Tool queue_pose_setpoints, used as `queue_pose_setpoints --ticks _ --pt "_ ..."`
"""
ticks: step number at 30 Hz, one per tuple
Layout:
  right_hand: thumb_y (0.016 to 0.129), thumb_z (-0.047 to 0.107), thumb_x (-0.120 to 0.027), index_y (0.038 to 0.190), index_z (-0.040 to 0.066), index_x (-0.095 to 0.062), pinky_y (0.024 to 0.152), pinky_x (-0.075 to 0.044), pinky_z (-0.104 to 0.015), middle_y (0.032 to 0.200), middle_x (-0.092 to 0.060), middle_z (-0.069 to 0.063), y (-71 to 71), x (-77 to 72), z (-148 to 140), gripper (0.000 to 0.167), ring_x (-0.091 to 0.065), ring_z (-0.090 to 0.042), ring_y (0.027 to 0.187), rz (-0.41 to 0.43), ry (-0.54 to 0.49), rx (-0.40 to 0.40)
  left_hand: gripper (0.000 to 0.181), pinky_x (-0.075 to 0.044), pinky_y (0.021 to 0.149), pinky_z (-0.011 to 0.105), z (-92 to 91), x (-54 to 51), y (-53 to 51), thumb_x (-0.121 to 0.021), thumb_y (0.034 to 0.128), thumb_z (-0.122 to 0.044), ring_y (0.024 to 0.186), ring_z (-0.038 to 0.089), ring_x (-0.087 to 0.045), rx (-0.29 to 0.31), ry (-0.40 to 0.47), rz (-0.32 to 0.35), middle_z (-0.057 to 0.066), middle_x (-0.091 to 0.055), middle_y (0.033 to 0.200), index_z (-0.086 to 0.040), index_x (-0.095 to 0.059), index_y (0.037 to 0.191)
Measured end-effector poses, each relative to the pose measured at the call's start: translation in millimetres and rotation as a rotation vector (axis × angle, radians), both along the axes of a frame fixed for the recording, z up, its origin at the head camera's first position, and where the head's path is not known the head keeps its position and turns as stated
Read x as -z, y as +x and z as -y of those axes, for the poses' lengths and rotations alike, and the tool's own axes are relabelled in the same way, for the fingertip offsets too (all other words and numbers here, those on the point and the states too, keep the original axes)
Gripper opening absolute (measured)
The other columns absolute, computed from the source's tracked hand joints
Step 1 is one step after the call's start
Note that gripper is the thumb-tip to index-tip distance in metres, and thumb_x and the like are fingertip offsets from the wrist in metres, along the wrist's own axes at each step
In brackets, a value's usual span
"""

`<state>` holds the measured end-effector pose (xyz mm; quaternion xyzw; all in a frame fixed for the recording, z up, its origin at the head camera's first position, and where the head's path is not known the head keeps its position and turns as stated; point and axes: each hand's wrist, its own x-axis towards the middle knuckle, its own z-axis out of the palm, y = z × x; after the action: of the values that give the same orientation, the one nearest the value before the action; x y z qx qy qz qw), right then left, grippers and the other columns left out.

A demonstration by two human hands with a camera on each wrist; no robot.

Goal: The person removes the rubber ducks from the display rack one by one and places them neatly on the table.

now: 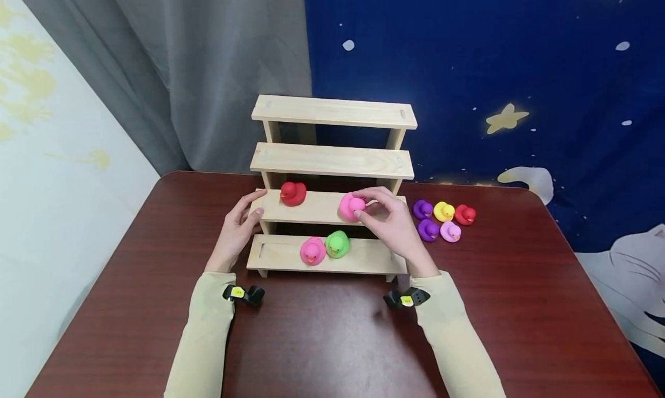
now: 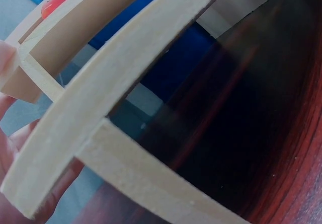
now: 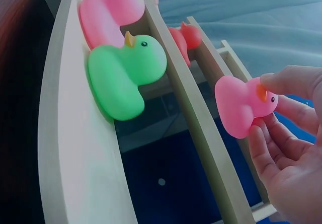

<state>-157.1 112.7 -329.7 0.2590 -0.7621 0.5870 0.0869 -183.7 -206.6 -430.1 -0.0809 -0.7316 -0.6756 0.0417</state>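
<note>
Between its thumb and fingers, my right hand [image 1: 392,224] pinches a pink rubber duck [image 1: 349,207] at the right part of the second tier from the bottom. The right wrist view shows the duck [image 3: 236,105] from the side; contact with the board is hard to tell. My left hand [image 1: 236,233] grips the left end of that tier of the wooden shelf stand [image 1: 317,213], its fingers partly hidden behind the wood. A red duck [image 1: 293,194] sits on the same tier. On the lowest tier, another pink duck [image 1: 313,251] touches a green duck [image 1: 337,244].
Right of the stand, on the brown table [image 1: 322,340], are two purple ducks [image 1: 428,230], a yellow duck [image 1: 444,211], a red duck [image 1: 464,214] and a light pink duck [image 1: 450,231]. Two bare tiers rise above. Curtains [image 1: 239,69] hang behind the table.
</note>
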Motion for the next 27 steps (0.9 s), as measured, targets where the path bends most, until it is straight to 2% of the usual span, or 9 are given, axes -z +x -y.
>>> queue_pose_setpoints --ticks 9,14,20,24,27 --pt "0.082 -0.013 -0.068 0.111 -0.014 -0.063 0.084 -0.046 -0.052 0.106 -0.06 -0.026 2.3 -1.0 -15.7 0.03 -0.055 -0.031 0.095 0.006 -0.001 0.082 0.043 -0.052 0.078 0.027 -0.6 -1.2 1.3 -0.051 0.1019 -0.015 0.104 0.013 -0.06 0.002 0.009 0.0 0.016 -0.042 0.145 -0.011 -0.046 0.144" --pt "0.081 -0.013 -0.068 0.11 -0.014 -0.064 0.083 -0.045 -0.051 0.104 -0.06 -0.026 4.3 -1.5 -26.5 0.029 -0.054 -0.033 0.092 0.007 -0.006 0.112 0.042 -0.052 0.079 0.027 -1.5 -2.2 2.7 -0.052 0.1016 -0.017 0.104 0.014 -0.06 0.004 0.011 -0.014 0.016 -0.043 0.145 -0.012 -0.047 0.143" --pt "0.081 -0.012 -0.069 0.109 -0.012 -0.065 0.077 -0.046 -0.033 0.104 -0.061 -0.024 6.1 0.0 -41.8 0.029 -0.058 -0.031 0.085 -0.012 0.05 0.146 0.043 -0.052 0.079 0.026 -1.8 -3.3 3.2 -0.052 0.1016 -0.018 0.106 0.014 -0.059 -0.004 -0.017 -0.016 0.011 -0.04 0.148 -0.012 -0.047 0.143" --pt "0.081 -0.013 -0.069 0.109 -0.012 -0.065 0.075 -0.045 -0.02 0.103 -0.06 -0.024 6.0 0.8 -50.4 0.029 -0.057 -0.031 0.082 -0.022 0.083 0.157 0.043 -0.052 0.078 0.025 -1.4 -3.3 3.3 -0.052 0.1017 -0.018 0.106 0.015 -0.059 -0.004 -0.012 -0.01 0.015 -0.043 0.145 -0.013 -0.046 0.144" --pt "0.081 -0.012 -0.07 0.109 -0.011 -0.066 0.075 -0.043 -0.016 0.101 -0.061 -0.023 5.6 0.4 -55.8 0.028 -0.056 -0.032 0.084 -0.037 0.119 0.175 0.042 -0.052 0.078 0.026 -1.4 -3.1 3.5 -0.052 0.1017 -0.017 0.104 0.014 -0.06 -0.004 0.0 -0.008 0.018 -0.046 0.141 -0.012 -0.046 0.144"
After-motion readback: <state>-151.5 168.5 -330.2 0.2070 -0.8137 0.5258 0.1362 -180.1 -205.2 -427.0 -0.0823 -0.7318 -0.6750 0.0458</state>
